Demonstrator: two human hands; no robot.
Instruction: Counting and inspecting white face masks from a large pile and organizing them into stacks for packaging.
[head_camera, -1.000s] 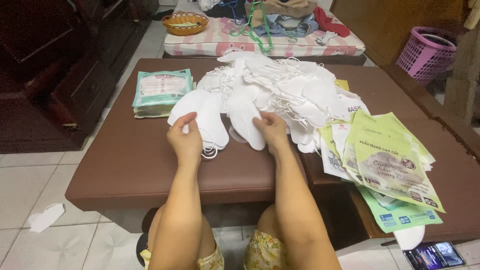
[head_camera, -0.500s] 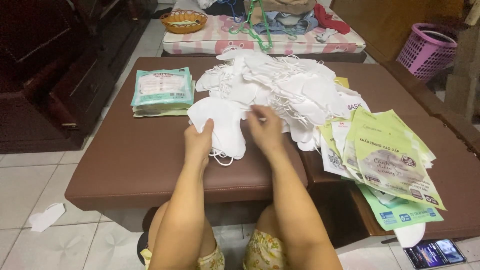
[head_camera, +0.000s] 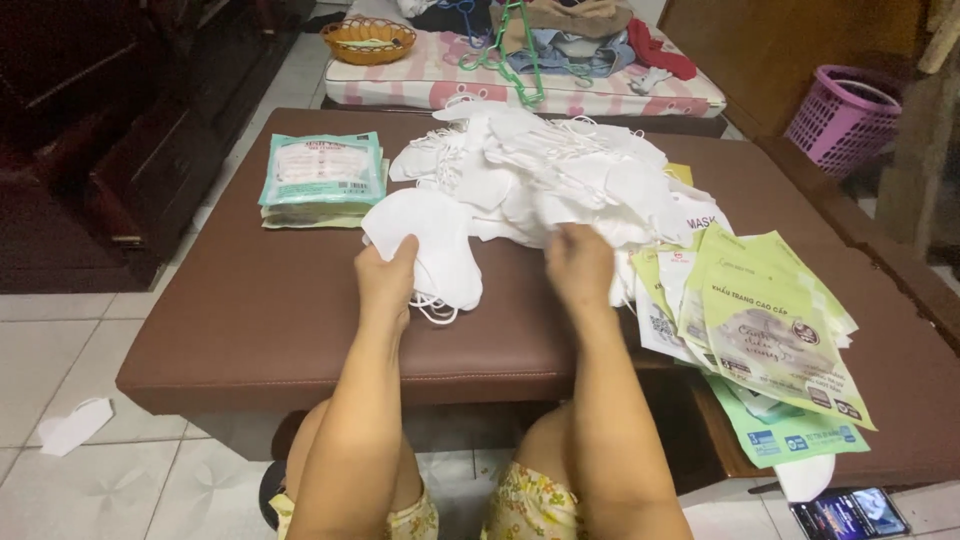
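My left hand (head_camera: 385, 281) grips a small stack of folded white face masks (head_camera: 427, 243) by its near edge, on a brown padded bench (head_camera: 250, 320). My right hand (head_camera: 578, 262) reaches into the near side of a large loose pile of white masks (head_camera: 560, 175) just to the right, its fingers curled on a mask there. Ear loops trail out under the held stack.
A stack of filled teal mask packets (head_camera: 322, 178) lies at the bench's left. Empty green and white packets (head_camera: 760, 320) fan out at the right. A mattress with clothes (head_camera: 520, 70), a basket (head_camera: 368, 38), a pink hamper (head_camera: 845, 115), a phone (head_camera: 850, 512) and a mask on the floor (head_camera: 72, 425) surround it.
Both hands gathered masks from the spread pile into a stack and drew it toward me. The right hand then left the stack and moved right to the big pile.
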